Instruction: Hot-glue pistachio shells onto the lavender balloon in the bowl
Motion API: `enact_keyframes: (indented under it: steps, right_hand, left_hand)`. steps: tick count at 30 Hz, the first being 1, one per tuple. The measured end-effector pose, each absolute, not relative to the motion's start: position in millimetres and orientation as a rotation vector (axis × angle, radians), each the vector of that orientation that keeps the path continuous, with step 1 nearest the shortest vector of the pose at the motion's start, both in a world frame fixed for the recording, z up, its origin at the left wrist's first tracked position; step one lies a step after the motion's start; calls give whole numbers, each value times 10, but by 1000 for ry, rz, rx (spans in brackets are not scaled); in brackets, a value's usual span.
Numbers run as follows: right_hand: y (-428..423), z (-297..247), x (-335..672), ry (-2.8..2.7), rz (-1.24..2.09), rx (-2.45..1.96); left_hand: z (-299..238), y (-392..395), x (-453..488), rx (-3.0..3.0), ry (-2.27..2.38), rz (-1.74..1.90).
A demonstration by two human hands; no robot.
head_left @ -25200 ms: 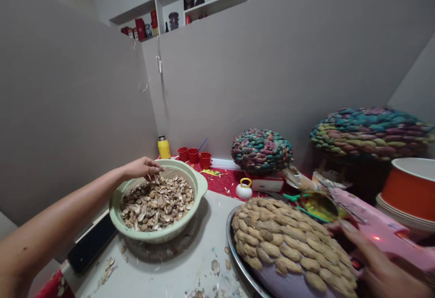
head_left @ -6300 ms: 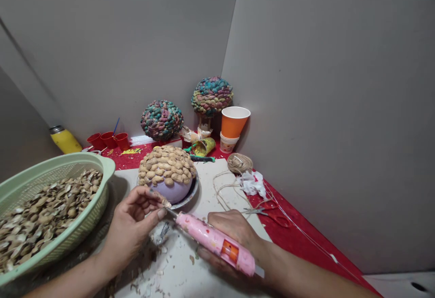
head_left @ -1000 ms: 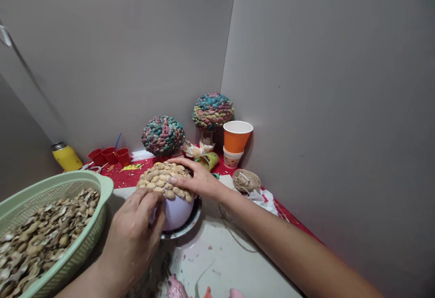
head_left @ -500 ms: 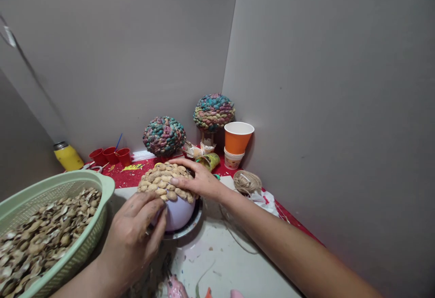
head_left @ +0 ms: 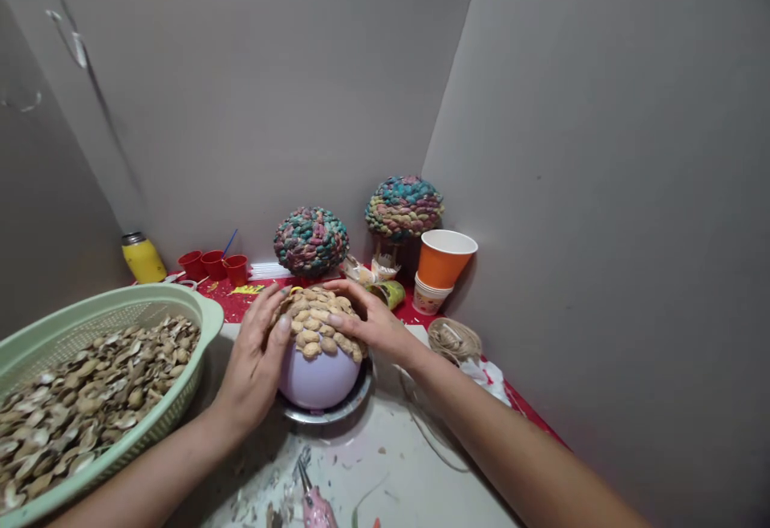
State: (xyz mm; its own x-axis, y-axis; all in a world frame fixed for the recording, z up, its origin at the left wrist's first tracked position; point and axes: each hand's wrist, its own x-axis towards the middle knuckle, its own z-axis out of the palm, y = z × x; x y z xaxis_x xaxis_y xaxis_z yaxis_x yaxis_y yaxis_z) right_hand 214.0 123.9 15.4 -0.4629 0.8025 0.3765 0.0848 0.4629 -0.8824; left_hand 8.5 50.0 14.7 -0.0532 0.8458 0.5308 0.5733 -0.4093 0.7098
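A lilac balloon [head_left: 318,383] rests in a shallow metal bowl [head_left: 342,414], its upper part covered by rows of peanut shells [head_left: 318,321]. My left hand [head_left: 256,359] cups the balloon's left side, thumb and fingers on the shells. Over the upper right side lies my right hand [head_left: 376,323], fingers curved around the far edge and thumb on the front shells. Between them the two hands hold the balloon; some fingertips are hidden behind it. Below the bowl, a pink glue gun [head_left: 318,508] lies with its nozzle pointing away from me.
At left stands a green basket [head_left: 212,318] of loose peanut shells [head_left: 102,400]. Behind are two painted shell-covered balls [head_left: 311,241], red cups [head_left: 212,264], a yellow bottle [head_left: 144,259] and an orange paper cup [head_left: 445,261]. Twine [head_left: 454,340] lies right. Grey panels [head_left: 270,95] enclose the table.
My left hand has shifted from pinching at the balloon's lower left front to lying against its shell-covered left side. The right hand stays on the shells. The view has swung slightly left.
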Motion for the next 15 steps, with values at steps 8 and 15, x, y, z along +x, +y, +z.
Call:
enact_keyframes:
  steps: [8, 15]
  right_hand:
    - [1132, 230, 2194, -1902, 797, -756]
    - [608, 536, 2085, -2280, -51, -368]
  left_hand:
    - [23, 652, 103, 1909, 1404, 1340]
    - [-24, 629, 110, 1993, 1378, 1395]
